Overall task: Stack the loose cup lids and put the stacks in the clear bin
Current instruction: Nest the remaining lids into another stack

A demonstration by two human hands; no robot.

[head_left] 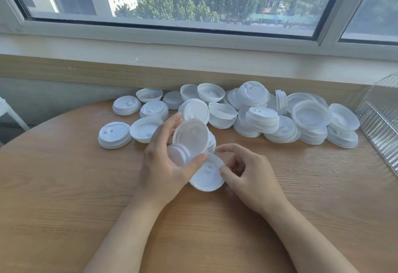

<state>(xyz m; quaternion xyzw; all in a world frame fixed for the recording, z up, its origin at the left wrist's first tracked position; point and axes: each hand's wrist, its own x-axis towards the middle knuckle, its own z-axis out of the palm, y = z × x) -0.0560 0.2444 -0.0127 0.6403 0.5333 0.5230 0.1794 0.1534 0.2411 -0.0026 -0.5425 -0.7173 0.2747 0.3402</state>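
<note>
From the head camera, the left hand (163, 160) is curled around a small stack of lids (190, 141), with the thumb under it and the fingers over the top, so the stack is tipped up on its side. Just below that hand, one single lid (207, 174) lies flat on the table (64, 186). The right hand (247, 171) is right beside this lid. Its fingers are bent and its thumb touches the lid's edge, but I cannot tell if it has really pinched the lid yet. Past both hands, by the wall, lies a big pile of loose lids (258, 111), some already sitting in short stacks. The clear bin (379, 126) is far off to the right of the right hand, at the table's edge, and I cannot see any lids in it. I think the job is at the stacking step, and it is only just started. Next, the right hand likely needs to lift the single lid, turn it the same way as the stack, and press it on so it fits snugly.
</note>
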